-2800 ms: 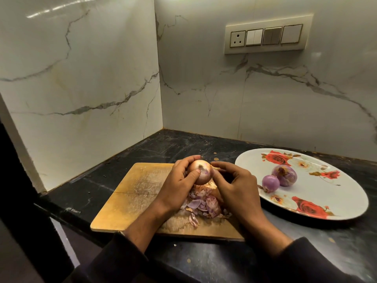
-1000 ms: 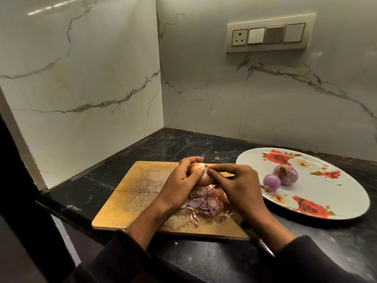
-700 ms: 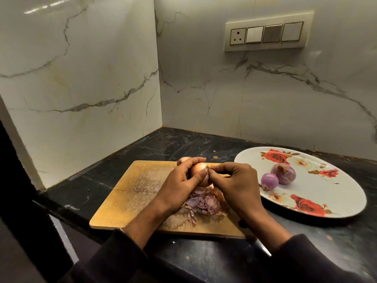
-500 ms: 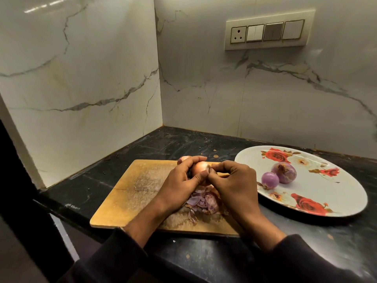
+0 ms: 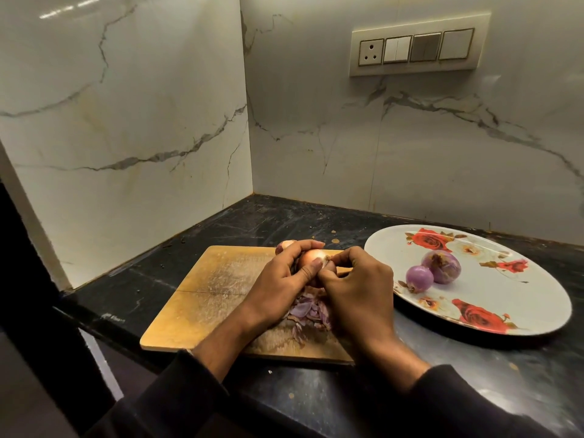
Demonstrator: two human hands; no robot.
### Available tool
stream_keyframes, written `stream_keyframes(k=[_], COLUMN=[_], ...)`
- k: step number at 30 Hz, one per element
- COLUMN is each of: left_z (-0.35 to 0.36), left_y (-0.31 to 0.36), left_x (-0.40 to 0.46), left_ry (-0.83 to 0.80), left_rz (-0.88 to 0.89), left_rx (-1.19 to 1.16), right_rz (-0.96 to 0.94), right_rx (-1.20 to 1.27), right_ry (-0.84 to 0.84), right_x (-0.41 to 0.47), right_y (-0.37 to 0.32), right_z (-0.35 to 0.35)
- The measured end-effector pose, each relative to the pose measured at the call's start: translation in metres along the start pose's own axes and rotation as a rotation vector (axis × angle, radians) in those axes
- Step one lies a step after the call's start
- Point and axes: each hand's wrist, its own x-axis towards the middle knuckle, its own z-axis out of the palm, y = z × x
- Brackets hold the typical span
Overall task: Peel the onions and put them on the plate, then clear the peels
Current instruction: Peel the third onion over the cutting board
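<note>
Onion [image 5: 311, 258] sits gripped in my left hand [image 5: 278, 286] above the board [image 5: 215, 298]; my right hand [image 5: 357, 289] fingertips pinch its skin.

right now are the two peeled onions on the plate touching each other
Touching. In the head view the small peeled onion sits against the lower left side of the big peeled onion on the plate, their outlines overlapping with no plate showing between them.
</note>
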Motion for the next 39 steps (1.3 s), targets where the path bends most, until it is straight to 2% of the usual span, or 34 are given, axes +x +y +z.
stream_keyframes(k=[7, 14, 20, 26, 29, 34, 39], left_z=[0.000, -0.001, 0.000, 0.000, 0.001, 0.000, -0.001], left_y=[0.001, 0.001, 0.003, 0.002, 0.004, 0.003, 0.005], left_x=[0.000, 0.000, 0.000, 0.000, -0.001, -0.002, -0.004], left_ry=[-0.022, -0.013, 0.022, 0.024, 0.014, 0.003, -0.024], left_rz=[-0.007, -0.008, 0.000, -0.003, 0.002, 0.022, -0.004], left_rx=[-0.046, -0.038, -0.062, -0.036, -0.039, 0.018, -0.048], right_rz=[0.172, 0.446, 0.135, -0.072, -0.088, 0.001, -0.012], right_rx=[0.210, 0.556, 0.313, 0.132, 0.086, 0.113, 0.106], right_ry=[0.021, -0.032, -0.106, -0.149, -0.168, -0.101, -0.059], right_x=[0.002, 0.005, 0.011, 0.015, 0.017, 0.014, 0.009], right_y=[0.000, 0.006, 0.002, 0.008, 0.009, 0.004, 0.004], right_z=[-0.001, 0.001, -0.008, -0.014, -0.014, -0.010, -0.008])
